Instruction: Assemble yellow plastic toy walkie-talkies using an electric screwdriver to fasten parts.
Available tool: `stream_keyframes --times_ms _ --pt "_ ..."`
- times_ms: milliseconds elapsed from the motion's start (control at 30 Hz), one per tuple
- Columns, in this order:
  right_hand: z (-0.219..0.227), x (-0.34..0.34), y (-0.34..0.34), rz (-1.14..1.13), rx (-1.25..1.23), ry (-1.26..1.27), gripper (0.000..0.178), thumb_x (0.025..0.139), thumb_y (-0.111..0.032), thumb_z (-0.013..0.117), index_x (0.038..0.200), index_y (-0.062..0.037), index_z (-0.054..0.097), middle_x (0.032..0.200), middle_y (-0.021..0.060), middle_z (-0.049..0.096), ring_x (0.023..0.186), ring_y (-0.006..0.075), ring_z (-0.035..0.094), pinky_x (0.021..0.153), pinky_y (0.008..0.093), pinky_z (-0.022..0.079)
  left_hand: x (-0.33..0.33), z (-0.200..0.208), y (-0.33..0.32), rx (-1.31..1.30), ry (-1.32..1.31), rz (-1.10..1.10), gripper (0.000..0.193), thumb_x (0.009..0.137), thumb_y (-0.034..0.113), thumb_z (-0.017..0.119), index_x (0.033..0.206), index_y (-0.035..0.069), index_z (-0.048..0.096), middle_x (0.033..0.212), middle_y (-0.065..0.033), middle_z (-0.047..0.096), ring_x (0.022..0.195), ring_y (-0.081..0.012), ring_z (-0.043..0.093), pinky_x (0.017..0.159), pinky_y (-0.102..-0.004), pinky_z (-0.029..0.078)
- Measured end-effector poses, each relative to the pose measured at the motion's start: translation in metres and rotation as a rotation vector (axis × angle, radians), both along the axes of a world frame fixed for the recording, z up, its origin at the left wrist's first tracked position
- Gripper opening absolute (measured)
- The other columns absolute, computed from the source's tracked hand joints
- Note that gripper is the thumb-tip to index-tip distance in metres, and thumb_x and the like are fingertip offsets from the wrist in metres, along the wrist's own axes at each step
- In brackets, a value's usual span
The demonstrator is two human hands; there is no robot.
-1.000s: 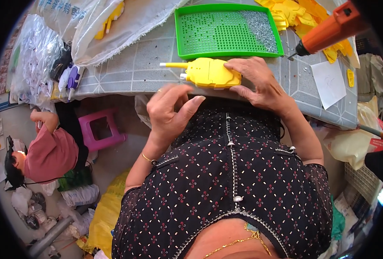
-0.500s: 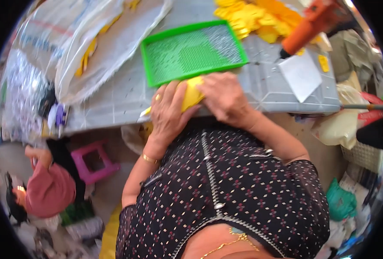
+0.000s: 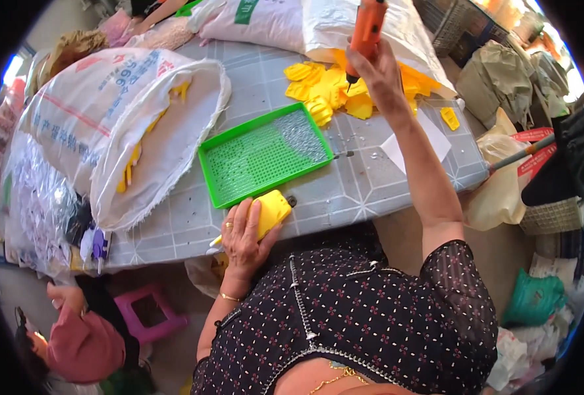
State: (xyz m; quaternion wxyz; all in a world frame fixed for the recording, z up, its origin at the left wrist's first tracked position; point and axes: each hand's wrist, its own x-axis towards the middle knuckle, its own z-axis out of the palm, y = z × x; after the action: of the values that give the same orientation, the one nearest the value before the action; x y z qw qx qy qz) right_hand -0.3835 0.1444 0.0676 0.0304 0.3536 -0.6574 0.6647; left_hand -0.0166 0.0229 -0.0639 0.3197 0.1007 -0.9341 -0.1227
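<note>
My left hand (image 3: 240,240) is closed over a yellow plastic piece (image 3: 274,208), pressing it to the table near the front edge. A pale tip sticks out beside the fingers, and part of the piece is hidden under them. My right hand (image 3: 385,69) grips an orange electric screwdriver (image 3: 368,29) over the far side of the table, its dark bit pointing down. Just beyond my left hand lies a green tray (image 3: 275,184) with a pegged or perforated floor. Small silver screws (image 3: 302,135) are heaped at its right end.
Loose yellow plastic pieces (image 3: 305,80) spill from a white sack at the back. Another open sack (image 3: 150,141) lies left. White paper (image 3: 430,141) and a yellow piece (image 3: 450,119) lie right. A person (image 3: 84,342) and a pink stool (image 3: 148,316) are at lower left.
My right hand has left the yellow piece, reached far and right, and taken hold of the electric screwdriver. My left hand still holds the piece. The view has shifted, showing more of the table's far side.
</note>
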Motion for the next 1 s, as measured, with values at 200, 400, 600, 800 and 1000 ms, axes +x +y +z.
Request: stream_keyframes --times_ms 200,400,600,800,1000 --pt "-0.008 0.021 -0.038 0.185 -0.036 -0.095 0.027 0.100 -0.024 0.064 0.117 -0.0049 0.058 0.097 0.0036 0.064 0.086 0.0148 0.063 0.088 0.0338 0.049 -0.007 -0.001 -0.004 0.003 0.018 0.006 0.066 0.082 0.034 0.083 0.134 0.001 0.061 0.135 -0.0175 0.061 0.119 -0.0382 0.060 0.098 -0.0485 0.047" --pt "0.007 0.094 -0.060 0.552 -0.180 -0.429 0.025 0.086 -0.007 0.076 0.103 -0.0048 0.057 0.077 0.0025 0.058 0.060 0.0137 0.060 0.060 0.0291 0.052 -0.005 0.001 -0.009 0.034 0.034 0.006 0.064 0.079 0.028 0.084 0.133 0.000 0.063 0.134 -0.0183 0.063 0.117 -0.0384 0.062 0.099 -0.0466 0.048" --pt "-0.021 0.115 -0.091 0.519 -0.195 -0.418 0.027 0.086 -0.006 0.076 0.104 -0.0069 0.055 0.075 0.0021 0.056 0.058 0.0124 0.058 0.058 0.0272 0.050 -0.002 0.003 -0.011 0.033 0.028 -0.023 0.071 0.080 0.044 0.083 0.136 0.006 0.062 0.132 -0.0163 0.062 0.115 -0.0354 0.063 0.091 -0.0448 0.049" --pt "-0.039 0.115 -0.114 0.480 -0.239 -0.373 0.027 0.086 -0.008 0.075 0.103 -0.0077 0.055 0.074 0.0017 0.056 0.058 0.0116 0.057 0.057 0.0265 0.050 -0.002 -0.003 -0.010 0.007 0.012 0.020 0.072 0.077 0.045 0.085 0.135 0.008 0.065 0.130 -0.0141 0.064 0.113 -0.0338 0.064 0.090 -0.0439 0.050" --pt "-0.043 0.116 -0.126 0.448 -0.256 -0.325 0.024 0.086 -0.010 0.075 0.098 -0.0085 0.054 0.072 0.0003 0.053 0.057 0.0110 0.055 0.055 0.0259 0.049 -0.004 -0.004 -0.012 0.004 0.034 0.039 0.069 0.075 0.043 0.087 0.131 0.007 0.068 0.128 -0.0138 0.066 0.111 -0.0329 0.066 0.088 -0.0416 0.051"
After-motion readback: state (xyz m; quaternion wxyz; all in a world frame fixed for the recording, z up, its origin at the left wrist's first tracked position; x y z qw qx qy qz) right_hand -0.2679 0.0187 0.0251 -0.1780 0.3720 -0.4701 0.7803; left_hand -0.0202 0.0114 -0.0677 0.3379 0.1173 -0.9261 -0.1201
